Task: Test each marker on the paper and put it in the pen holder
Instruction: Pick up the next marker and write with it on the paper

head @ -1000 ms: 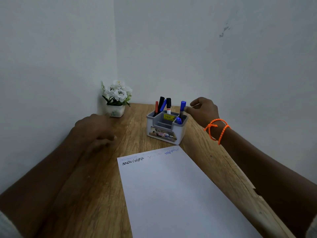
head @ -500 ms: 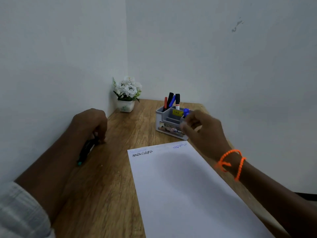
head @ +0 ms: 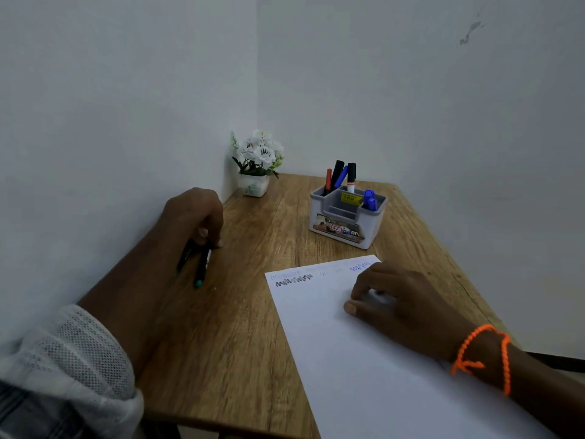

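Head view: your right hand now rests on the top right corner of the white sheet of paper, fingers loosely curled with the tips pressed to the sheet, holding nothing. One second earlier that hand was at the grey plastic pen holder, releasing a blue marker. Half a second ago it was drawing back, in the air between the holder and the paper. The withdrawal is complete; judge that marker as stowed.

Your left hand lies well to the left of the pen holder, near the wall. Its fingers curl down onto two dark markers that lie side by side on the brown wooden table, one with a teal end pointing toward you. Whether the fingers pinch the markers or only rest on them cannot be told. One second ago no marker showed under this hand; half a second ago one showed.

Locations relative to the pen holder:
- Rear compartment: red, black and blue markers plus one with a white band, standing upright.
- Right compartment: two blue markers.
- Nearer you than the holder: the paper, with black and blue test scribbles along its top edge.
- Left of and behind it: a small white pot of white flowers, in the corner.

Judgement: the two dark markers remain to be tested, so the next step is to lift one to the paper.
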